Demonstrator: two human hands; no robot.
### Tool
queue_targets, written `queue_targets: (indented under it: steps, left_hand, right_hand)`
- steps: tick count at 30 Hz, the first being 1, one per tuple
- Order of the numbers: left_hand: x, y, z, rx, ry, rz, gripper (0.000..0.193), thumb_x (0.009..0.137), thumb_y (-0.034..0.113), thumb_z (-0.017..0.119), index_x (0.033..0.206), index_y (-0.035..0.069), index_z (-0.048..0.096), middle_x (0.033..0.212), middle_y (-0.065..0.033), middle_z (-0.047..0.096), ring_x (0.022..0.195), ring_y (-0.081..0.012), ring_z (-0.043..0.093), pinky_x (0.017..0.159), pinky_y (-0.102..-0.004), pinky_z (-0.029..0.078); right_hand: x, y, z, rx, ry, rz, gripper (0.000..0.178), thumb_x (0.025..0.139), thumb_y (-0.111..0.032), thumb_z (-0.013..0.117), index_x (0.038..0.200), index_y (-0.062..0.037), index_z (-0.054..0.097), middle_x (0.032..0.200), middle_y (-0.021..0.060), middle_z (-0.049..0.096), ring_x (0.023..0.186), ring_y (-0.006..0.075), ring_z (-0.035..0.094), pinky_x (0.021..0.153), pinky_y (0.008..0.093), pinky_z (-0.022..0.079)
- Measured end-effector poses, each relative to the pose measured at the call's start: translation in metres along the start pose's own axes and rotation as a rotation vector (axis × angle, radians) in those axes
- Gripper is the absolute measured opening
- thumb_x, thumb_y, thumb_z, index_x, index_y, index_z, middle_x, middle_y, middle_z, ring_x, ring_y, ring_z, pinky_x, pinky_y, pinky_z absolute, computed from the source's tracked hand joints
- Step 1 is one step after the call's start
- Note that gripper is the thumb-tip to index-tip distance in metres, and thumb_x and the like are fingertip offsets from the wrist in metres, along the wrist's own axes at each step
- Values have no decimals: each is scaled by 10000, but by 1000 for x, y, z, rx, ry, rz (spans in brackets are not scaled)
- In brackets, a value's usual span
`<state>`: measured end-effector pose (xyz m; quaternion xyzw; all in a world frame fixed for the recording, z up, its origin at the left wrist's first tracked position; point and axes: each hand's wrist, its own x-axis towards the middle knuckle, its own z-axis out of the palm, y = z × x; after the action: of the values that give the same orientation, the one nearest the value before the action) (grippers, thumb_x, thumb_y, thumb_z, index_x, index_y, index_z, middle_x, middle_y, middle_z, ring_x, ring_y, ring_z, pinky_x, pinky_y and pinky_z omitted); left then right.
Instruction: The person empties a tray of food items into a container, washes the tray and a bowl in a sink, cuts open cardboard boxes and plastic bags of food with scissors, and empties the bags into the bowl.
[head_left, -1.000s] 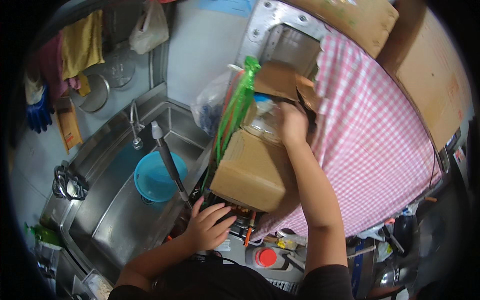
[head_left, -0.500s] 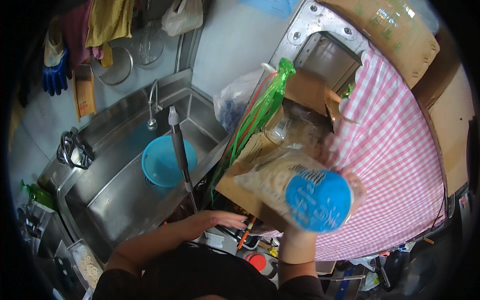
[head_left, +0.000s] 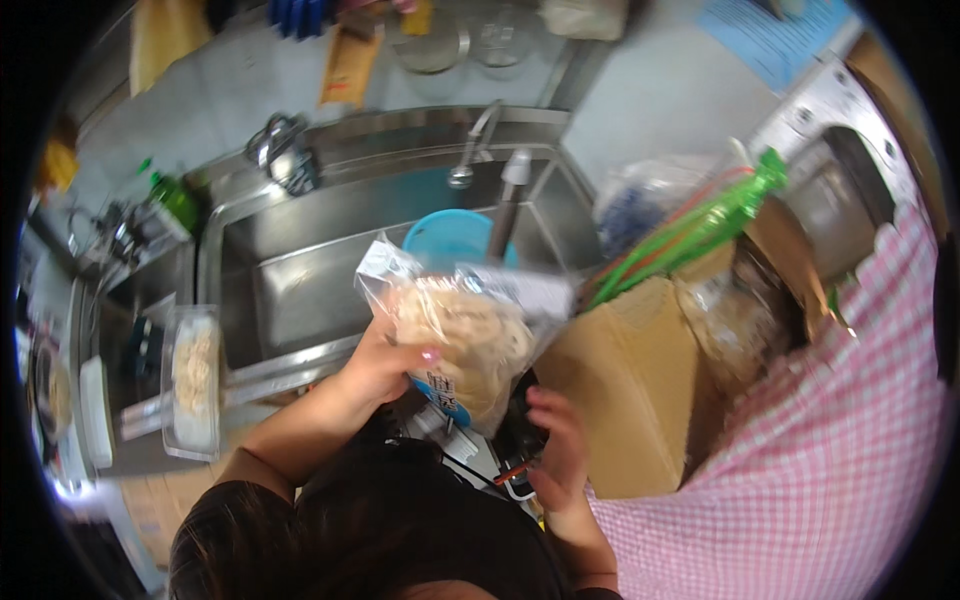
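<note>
A clear plastic bag of pale, rounded food pieces (head_left: 465, 325), with a blue printed patch low on it, is held up in front of my body. My left hand (head_left: 385, 362) grips it by its left side, thumb across the front. Close to the bag's lower right, my right hand (head_left: 560, 450) is raised with its fingers apart and nothing in them; it is somewhat blurred. Beyond that hand stands an open cardboard box (head_left: 625, 390) containing clear plastic packaging (head_left: 735, 310). What exactly the food in the bag is, I cannot make out.
Behind the bag lies a steel sink (head_left: 330, 270) with a tap (head_left: 470, 155) and a blue basin (head_left: 450, 232). A long clear container of pale food (head_left: 195, 375) stands at left. Pink checked cloth (head_left: 790, 490) covers the right side; green plastic (head_left: 700, 220) hangs by the box.
The bag has gone from my right hand over the box to my left hand, in front of the sink. My right hand has let go. The view has swung left.
</note>
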<state>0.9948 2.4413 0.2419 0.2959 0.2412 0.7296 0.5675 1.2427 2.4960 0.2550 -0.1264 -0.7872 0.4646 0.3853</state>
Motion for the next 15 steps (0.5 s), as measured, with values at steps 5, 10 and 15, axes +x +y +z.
queue_targets:
  steps: [5, 10, 15]
  left_hand:
    - [-63, 20, 10, 555, 284, 31, 359, 729, -23, 734, 1060, -15, 595, 946, -45, 658, 873, -111, 615, 785, -271, 505]
    - [-103, 32, -7, 573, 446, -50, 325, 738, -20, 743, 1039, -41, 622, 927, -51, 674, 838, -94, 616, 750, -260, 509]
    - [-128, 52, -46, 806, 158, 258, 336, 962, 194, 444, 1150, -53, 570, 1287, -196, 509, 1203, -279, 479, 1022, -378, 343]
  right_hand:
    - [42, 23, 64, 308, 251, 103, 777, 695, -99, 749, 1339, 23, 333, 1326, 172, 393, 1209, 266, 415, 1028, 387, 310]
    - [58, 17, 89, 270, 160, 262, 59, 860, 6, 623, 900, 50, 621, 862, 84, 640, 762, 125, 609, 680, 237, 490]
    - [40, 1, 129, 313, 35, 83, 56, 820, 21, 620, 876, 16, 627, 762, 89, 632, 681, 153, 606, 624, 256, 470]
